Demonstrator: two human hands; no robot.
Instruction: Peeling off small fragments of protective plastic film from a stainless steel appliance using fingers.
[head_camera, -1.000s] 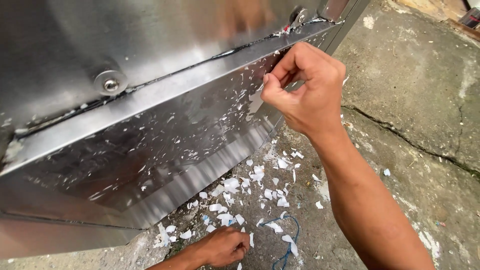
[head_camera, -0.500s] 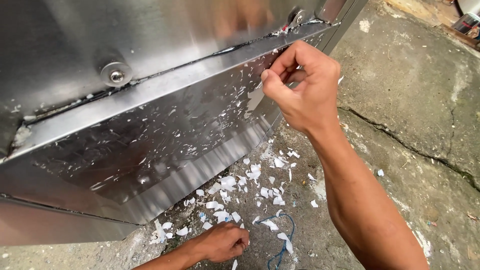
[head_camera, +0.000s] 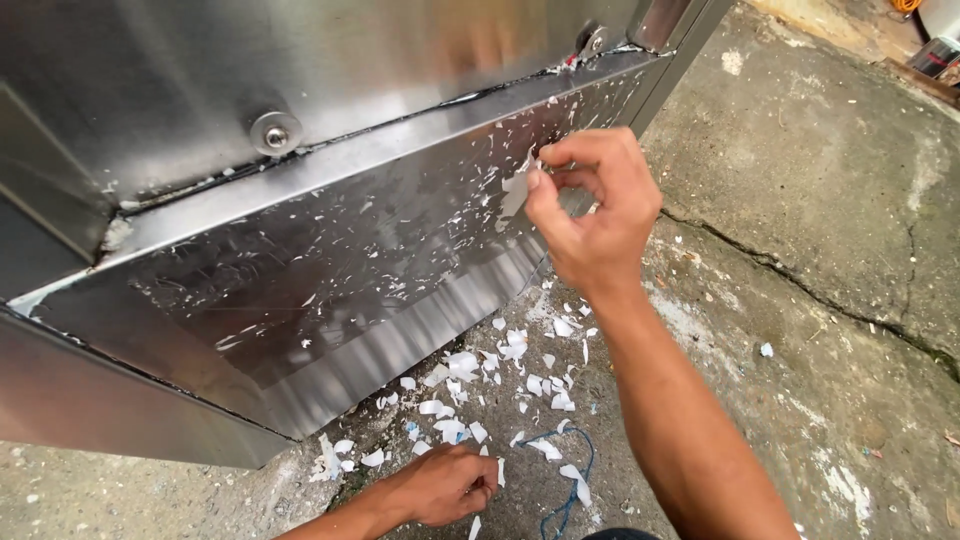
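The head camera looks down at a shiny stainless steel cabinet panel (head_camera: 330, 270) that slopes toward the ground. Its surface is smooth and mirror-like, but many small white flecks of old protective film stick on it, and near the lower edge the metal looks brushed with fine vertical lines. The right hand (head_camera: 592, 212) is raised against the panel, thumb and forefinger pinched together on a thin white strip of film (head_camera: 516, 192), which is partly lifted off the steel and curls at its free end. The left hand (head_camera: 445, 487) rests low on the ground, fingers curled closed; whether it grips one of the scraps there I cannot tell.

Above the panel, a round metal bolt with washer (head_camera: 275, 132) sits on a second steel sheet, and a narrow dark seam runs between the two sheets. Under the panel lie many torn white film scraps (head_camera: 462, 365), irregular and soft-looking, scattered close to each other. A thin blue string (head_camera: 572, 480) lies looped among them, just beside the left hand.

The ground is rough grey concrete (head_camera: 830, 180), stained and dusty, with a long dark crack (head_camera: 800, 280) running across it to the right of the forearm.
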